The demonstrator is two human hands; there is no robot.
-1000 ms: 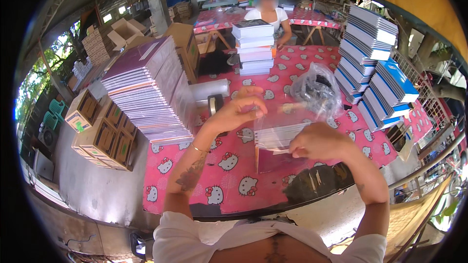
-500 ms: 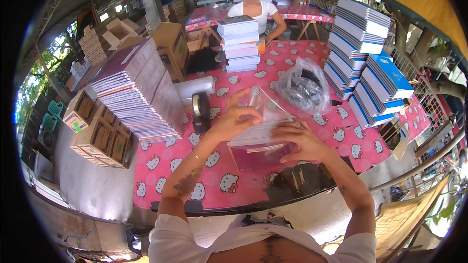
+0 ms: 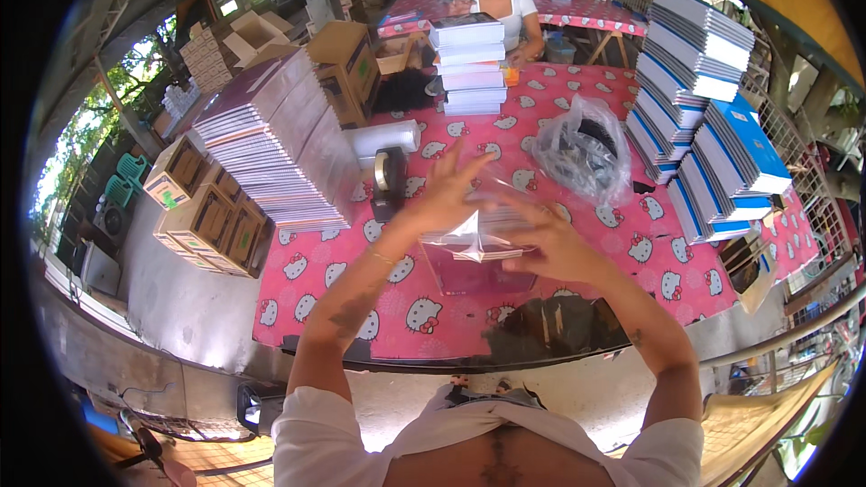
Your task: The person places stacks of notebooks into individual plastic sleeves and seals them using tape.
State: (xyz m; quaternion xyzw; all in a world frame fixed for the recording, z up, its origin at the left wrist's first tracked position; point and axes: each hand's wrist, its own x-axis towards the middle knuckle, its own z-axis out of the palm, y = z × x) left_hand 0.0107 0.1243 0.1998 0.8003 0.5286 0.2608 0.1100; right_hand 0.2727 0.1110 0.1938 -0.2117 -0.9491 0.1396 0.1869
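Observation:
In front of me on the table lies a small pile of books with a maroon cover (image 3: pixel 469 278) showing on the near side. Shiny clear plastic film (image 3: pixel 473 239) covers part of it. My left hand (image 3: pixel 448 196) is at the pile's far left corner, fingers spread and pointing away from me. My right hand (image 3: pixel 552 242) lies over the right side with its fingers stretched across the film. Neither hand is closed around anything I can see. To the left of my left hand stands a black tape dispenser (image 3: pixel 388 185).
A tall stack of maroon books (image 3: pixel 280 144) rises at the left, with a clear plastic roll (image 3: pixel 386 138) beside it. A clear plastic bag (image 3: pixel 585 151) and blue-white book stacks (image 3: pixel 690 90) stand right. Another person (image 3: pixel 514 22) sits behind a central book stack (image 3: pixel 472 68).
My left hand has opened its curled fingers and spread them. The film lifted above the books has come down over them. My right hand's fingers have straightened. The view has shifted slightly.

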